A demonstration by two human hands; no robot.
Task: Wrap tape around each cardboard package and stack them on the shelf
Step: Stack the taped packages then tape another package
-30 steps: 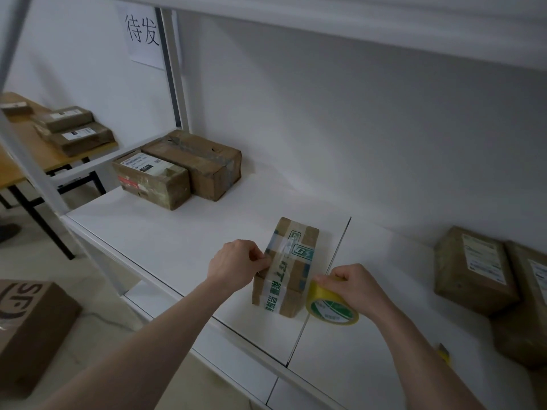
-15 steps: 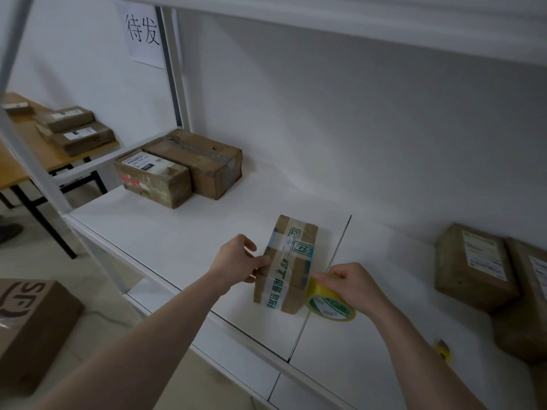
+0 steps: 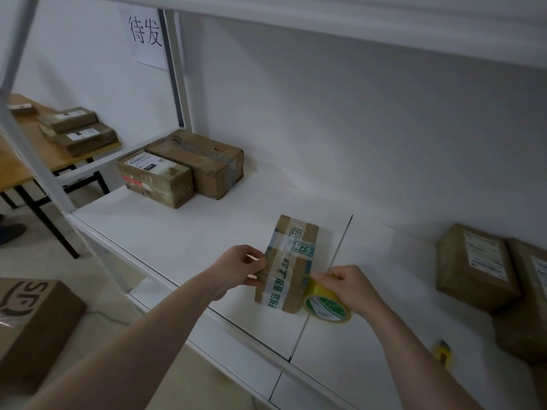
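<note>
Nearest the shelf's [image 3: 165, 232] front edge, the right hand [image 3: 352, 287] is gripping the yellow tape roll [image 3: 327, 306], pressed against the small cardboard package [image 3: 288, 261]. Beside it, the left hand [image 3: 239, 269] is pinching the package's left edge, steadying it. That box is looking light and stiff, so it is probably best held by its side edges; its taped faces may be slippery. Farther back, two taped boxes [image 3: 180, 170] are sitting together.

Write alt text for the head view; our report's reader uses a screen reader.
Two bare hands tape a small cardboard package on a white shelf: the left hand grips its side, the right hand holds a yellow tape roll against it. More boxes sit behind.
</note>
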